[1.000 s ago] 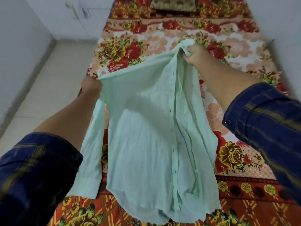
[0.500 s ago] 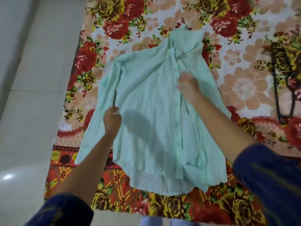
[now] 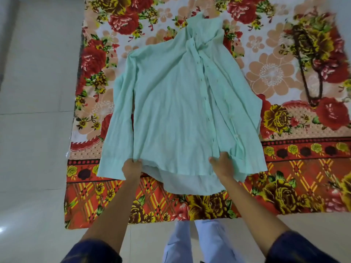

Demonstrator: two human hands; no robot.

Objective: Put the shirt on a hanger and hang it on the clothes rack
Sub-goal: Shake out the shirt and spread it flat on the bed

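Floral bedsheet point(image 3: 284, 168) ends just before your feet, pale floor point(image 3: 34, 130) open beside your left hand point(image 3: 131, 168). Shirt point(image 3: 176, 111) lies flat, collar away; that hand pinches its hem, right hand point(image 3: 222, 165) curls over the hem too.

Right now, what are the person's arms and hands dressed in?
Both hands, the left hand and the right hand, are bare, with no gloves, rings or watch showing. The forearms are bare too. Dark blue sleeves with faint yellowish stripes are pushed up towards the elbows on both arms.
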